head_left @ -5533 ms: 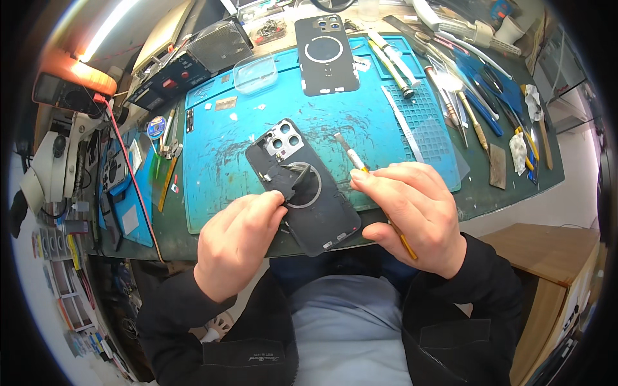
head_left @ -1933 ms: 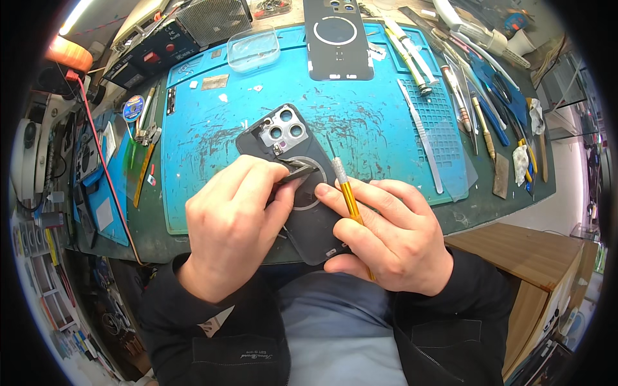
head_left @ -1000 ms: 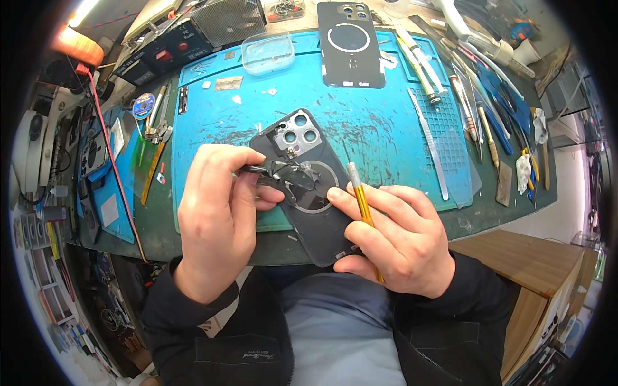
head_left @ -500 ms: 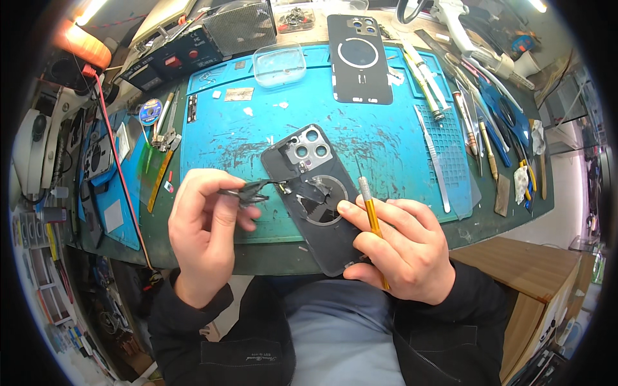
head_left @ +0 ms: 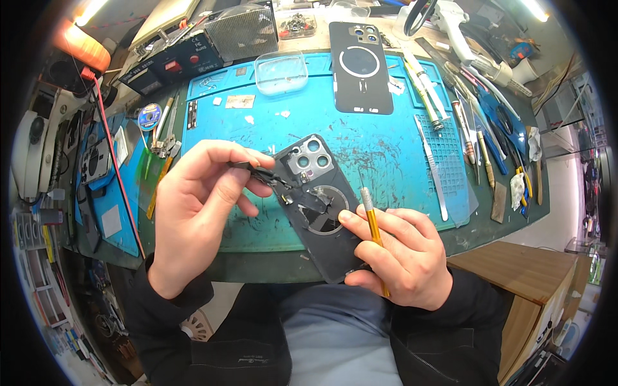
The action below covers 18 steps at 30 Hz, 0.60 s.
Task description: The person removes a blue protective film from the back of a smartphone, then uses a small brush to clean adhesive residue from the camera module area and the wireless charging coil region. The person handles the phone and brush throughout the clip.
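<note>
A dark phone back panel (head_left: pixel 320 241) with a ring in its middle and a camera block (head_left: pixel 309 156) at its top is held tilted over the front of the mat. My right hand (head_left: pixel 404 260) grips its lower right edge between thumb and fingers. That hand also holds a slim gold-handled tool (head_left: pixel 373 222) with a silver knurled end pointing up. My left hand (head_left: pixel 209 193) pinches a crumpled black strip (head_left: pixel 257 172), which reaches to the panel's left edge below the cameras. Torn film pieces (head_left: pixel 315 199) lie over the ring.
On the blue work mat (head_left: pixel 232 135) stand a clear plastic box (head_left: pixel 281 74) and a second phone back panel (head_left: pixel 360 71). Metal tweezers (head_left: pixel 432 170) lie to the right, beside pliers and screwdrivers (head_left: pixel 465 132). A solder spool (head_left: pixel 150 116) and a red cable (head_left: pixel 112 141) are at left.
My left hand has moved up and right with the black strip, closer to the camera block. My right hand stays on the panel with the gold-handled tool.
</note>
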### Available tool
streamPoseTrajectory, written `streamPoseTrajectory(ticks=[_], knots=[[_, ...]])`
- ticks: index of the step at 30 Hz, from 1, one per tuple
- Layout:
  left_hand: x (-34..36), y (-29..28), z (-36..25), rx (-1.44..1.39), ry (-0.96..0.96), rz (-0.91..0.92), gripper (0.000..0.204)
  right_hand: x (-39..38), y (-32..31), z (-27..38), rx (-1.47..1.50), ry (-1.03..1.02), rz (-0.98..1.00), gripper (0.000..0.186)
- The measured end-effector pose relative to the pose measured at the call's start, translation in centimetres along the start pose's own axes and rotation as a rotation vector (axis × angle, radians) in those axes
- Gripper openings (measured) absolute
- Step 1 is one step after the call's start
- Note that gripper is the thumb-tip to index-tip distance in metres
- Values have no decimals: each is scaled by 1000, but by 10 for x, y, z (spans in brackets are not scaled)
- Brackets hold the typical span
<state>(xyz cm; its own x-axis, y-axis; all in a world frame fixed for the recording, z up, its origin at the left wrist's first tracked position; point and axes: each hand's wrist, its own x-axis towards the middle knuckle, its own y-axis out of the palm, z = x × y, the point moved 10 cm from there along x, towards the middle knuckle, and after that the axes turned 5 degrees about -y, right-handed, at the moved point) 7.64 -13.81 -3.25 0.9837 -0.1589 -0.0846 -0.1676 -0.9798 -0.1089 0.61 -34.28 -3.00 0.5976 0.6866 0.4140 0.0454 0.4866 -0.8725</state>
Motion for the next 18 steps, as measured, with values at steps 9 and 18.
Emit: streamPoseTrajectory(ticks=[9,18], knots=[[7,31,-8,58,-6,195,23,21,-17,-3,123,16,-99,23],[22,56,-7,112,-23,318,54,49,-8,-44,416,255,-242,42]])
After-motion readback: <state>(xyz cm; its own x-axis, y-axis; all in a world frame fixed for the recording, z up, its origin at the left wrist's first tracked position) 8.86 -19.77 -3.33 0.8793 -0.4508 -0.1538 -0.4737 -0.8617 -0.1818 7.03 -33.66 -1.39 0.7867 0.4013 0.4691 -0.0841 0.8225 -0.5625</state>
